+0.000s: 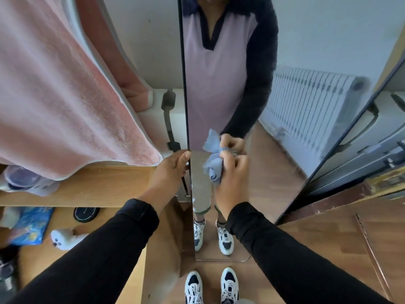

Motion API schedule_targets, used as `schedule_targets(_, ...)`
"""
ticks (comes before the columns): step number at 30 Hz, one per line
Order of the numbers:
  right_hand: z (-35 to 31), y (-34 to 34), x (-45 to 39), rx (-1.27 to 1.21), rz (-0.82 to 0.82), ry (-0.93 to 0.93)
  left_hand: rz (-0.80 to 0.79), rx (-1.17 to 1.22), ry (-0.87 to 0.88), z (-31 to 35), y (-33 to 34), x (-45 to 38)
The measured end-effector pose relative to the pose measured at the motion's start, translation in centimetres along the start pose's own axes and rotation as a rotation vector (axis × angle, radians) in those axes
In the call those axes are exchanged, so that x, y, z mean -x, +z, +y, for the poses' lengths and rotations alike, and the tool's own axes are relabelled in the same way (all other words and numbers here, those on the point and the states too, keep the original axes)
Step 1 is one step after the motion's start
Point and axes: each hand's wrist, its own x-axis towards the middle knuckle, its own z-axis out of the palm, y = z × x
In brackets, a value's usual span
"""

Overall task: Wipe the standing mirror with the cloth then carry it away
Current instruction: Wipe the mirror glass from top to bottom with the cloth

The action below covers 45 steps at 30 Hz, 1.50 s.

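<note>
A: We look down the standing mirror [230, 88], upright on the wooden floor [328, 242], long axis vertical, its glass straight ahead of the person, the near edge running top to bottom through the middle of the view.

B: And the left hand [173, 167] is on that edge, about halfway up. Fingers curled round the dark frame, thumb on the near side. That grip is clamped on the mirror, steadying it.

A: Over to the right hand [232, 183]. Its grip is bunched round the blue cloth [213, 170], which bulges out past the fingers to the left and looks to touch the glass just right of the frame.

B: Both forearms reach forward from below in black sleeves, the right wrist bent up towards the glass. You can see the reflection of the cloth and hand directly above the real ones.

A: So which way does the work lie?

B: My read: up and to the right. Most of the glass rises above the cloth, with a shorter stretch below, down to the reflected shoes. The right hand is the wiper, nearer the open glass; the left only holds.

A: And the carrying?

B: Not begun, I judge. The mirror stands between a pink towel [65, 95] on the left and a radiator [311, 110] on the right.
</note>
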Motion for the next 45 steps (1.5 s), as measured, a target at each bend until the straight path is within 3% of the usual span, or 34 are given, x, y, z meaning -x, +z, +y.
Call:
schedule_targets(5, -1.0, 3.7, 1.4, 0.191, -0.245, -0.318, 0.039, -0.106, 0.080, 0.0, -0.2, -0.2)
schedule_targets(10, 0.8, 3.6, 1.6, 0.324, -0.221, -0.449, 0.028, -0.135, 0.104, -1.0, -0.2, -0.7)
schedule_targets(15, 4.1, 0.4, 1.7, 0.200, -0.102, -0.025, -0.016, -0.038, 0.113, -1.2, 0.1, -0.9)
schedule_targets(20, 4.6, -0.1, 1.8, -0.002, 0.222, 0.253, -0.009, -0.008, 0.097, -0.9, 0.2, -0.6)
schedule_targets(23, 2.6, 1.5, 2.0, -0.014, 0.192, 0.226, 0.014, -0.023, 0.112, -0.8, 0.1, -0.4)
schedule_targets(29, -1.2, 7.2, 3.3, 0.047, -0.106, -0.026, 0.060, -0.188, 0.157, -0.7, 0.0, -0.4)
schedule_targets(35, 1.6, 5.4, 3.6, 0.158, -0.169, -0.083, 0.035, -0.110, 0.126, -1.5, 0.1, -1.0)
schedule_targets(39, 5.4, 2.2, 3.4, 0.116, 0.006, 0.134, 0.035, -0.073, 0.134, -1.5, 0.4, -1.0)
schedule_targets(43, 7.7, -0.6, 2.3, -0.053, 0.348, 0.464, 0.038, -0.074, 0.144, -1.5, 0.3, -0.8)
schedule_targets(45, 7.5, -1.1, 2.2, -0.038, 0.403, 0.521, 0.035, -0.068, 0.142, -1.4, 0.4, -0.7)
